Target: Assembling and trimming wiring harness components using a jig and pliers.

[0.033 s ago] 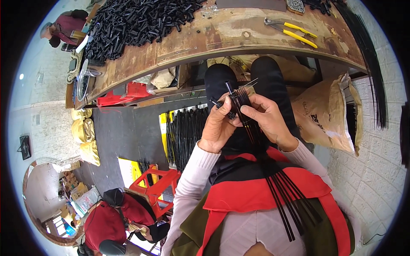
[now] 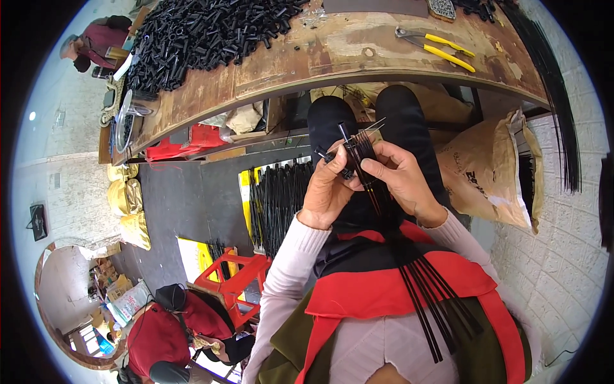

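Note:
Above my lap, both hands hold a bundle of thin black rods [image 2: 376, 195], whose long ends hang toward me over a red-and-black apron [image 2: 358, 294]. My left hand [image 2: 327, 189] is closed, thumb against small black tubular pieces [image 2: 326, 154] and the bundle's left side. My right hand [image 2: 404, 177] wraps the bundle from the right, thumb lying across the rods. A short black tube [image 2: 343, 131] sticks up at the bundle's far end, beside a few thin wire tips [image 2: 376, 125]. My fingers hide how the rods and tubes meet.
Across the wooden workbench [image 2: 281, 77] lie a heap of black tubular parts [image 2: 204, 45] and yellow-handled pincers [image 2: 441, 51]. More black rods [image 2: 281, 198] lie on the floor near a red stool [image 2: 233, 281]. A paper sack [image 2: 486, 169] stands at right; a co-worker [image 2: 160, 339] is at lower left.

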`<state>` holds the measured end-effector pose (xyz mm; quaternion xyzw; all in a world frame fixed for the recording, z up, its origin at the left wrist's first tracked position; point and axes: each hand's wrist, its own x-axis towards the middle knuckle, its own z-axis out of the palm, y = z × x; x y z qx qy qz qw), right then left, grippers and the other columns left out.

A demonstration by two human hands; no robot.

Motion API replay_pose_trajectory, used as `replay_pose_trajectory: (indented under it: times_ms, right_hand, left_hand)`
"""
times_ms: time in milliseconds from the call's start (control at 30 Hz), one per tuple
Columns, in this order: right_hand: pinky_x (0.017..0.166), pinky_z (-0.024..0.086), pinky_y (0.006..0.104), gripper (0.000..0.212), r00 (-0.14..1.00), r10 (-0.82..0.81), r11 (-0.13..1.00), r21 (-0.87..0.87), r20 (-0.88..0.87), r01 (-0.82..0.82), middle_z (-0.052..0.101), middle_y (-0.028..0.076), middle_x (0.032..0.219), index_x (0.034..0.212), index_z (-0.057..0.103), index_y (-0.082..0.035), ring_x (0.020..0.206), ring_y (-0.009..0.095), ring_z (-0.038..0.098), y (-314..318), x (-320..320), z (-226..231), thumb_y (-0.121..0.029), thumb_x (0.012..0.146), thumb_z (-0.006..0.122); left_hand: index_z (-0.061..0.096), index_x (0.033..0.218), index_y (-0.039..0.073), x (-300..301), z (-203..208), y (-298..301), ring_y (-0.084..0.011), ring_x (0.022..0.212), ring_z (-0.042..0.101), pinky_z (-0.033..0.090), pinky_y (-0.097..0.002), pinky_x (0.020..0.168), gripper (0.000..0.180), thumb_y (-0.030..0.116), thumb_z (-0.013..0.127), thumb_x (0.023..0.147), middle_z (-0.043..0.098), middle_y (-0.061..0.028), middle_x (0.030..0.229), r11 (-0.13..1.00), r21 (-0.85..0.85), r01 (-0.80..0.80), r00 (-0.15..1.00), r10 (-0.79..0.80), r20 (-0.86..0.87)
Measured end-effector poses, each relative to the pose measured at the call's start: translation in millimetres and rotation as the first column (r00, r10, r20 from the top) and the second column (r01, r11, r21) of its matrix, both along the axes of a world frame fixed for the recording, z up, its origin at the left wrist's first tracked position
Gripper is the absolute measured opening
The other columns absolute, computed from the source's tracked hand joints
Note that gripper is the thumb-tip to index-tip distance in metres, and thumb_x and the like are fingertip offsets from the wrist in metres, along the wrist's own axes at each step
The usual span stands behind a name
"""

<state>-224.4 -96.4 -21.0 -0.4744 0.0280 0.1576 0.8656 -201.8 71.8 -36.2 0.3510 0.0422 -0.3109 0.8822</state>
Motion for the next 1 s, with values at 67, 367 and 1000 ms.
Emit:
replay_pose_trajectory:
  times_ms: [67,367,1000]
  right_hand:
    - [0.074,0.053,0.0251,0.020,1.000,-0.016,0.999,0.034,-0.006,0.016,0.066,0.006,0.094,0.109,0.062,0.003,0.078,0.012,0.065,-2.0,1.0,-3.4,-0.011,0.095,0.063]
    - [0.077,0.055,0.0283,0.026,0.997,0.076,0.995,0.061,0.001,-0.075,0.064,0.007,0.091,0.119,0.056,0.005,0.079,0.014,0.063,0.5,4.2,-1.8,-0.011,0.098,0.057]
    - [0.080,0.058,0.0393,0.026,0.992,0.130,0.992,-0.001,-0.004,-0.130,0.061,0.009,0.091,0.122,0.054,0.004,0.079,0.016,0.062,3.9,2.3,6.2,-0.009,0.099,0.055]
  left_hand:
    - [0.048,0.135,0.000,-2.1,3.0,0.3,-0.0201,0.118,0.057,0.054,-0.0347,0.085,0.060,0.040,0.064,0.093,0.054,-0.0120,0.136,0.999,0.040,0.005,1.000,-0.005,0.005]
    - [0.053,0.129,0.008,-9.1,10.2,-11.7,-0.0042,0.069,0.048,0.038,-0.0205,0.054,0.040,0.032,0.059,0.098,0.056,0.0050,0.087,0.982,0.101,-0.160,0.987,0.157,0.034]
    - [0.056,0.126,0.001,50.6,39.2,14.2,-0.0215,0.108,0.063,0.048,-0.0349,0.098,0.044,0.024,0.069,0.091,0.068,-0.0085,0.104,0.954,0.296,-0.042,0.976,-0.025,0.217]
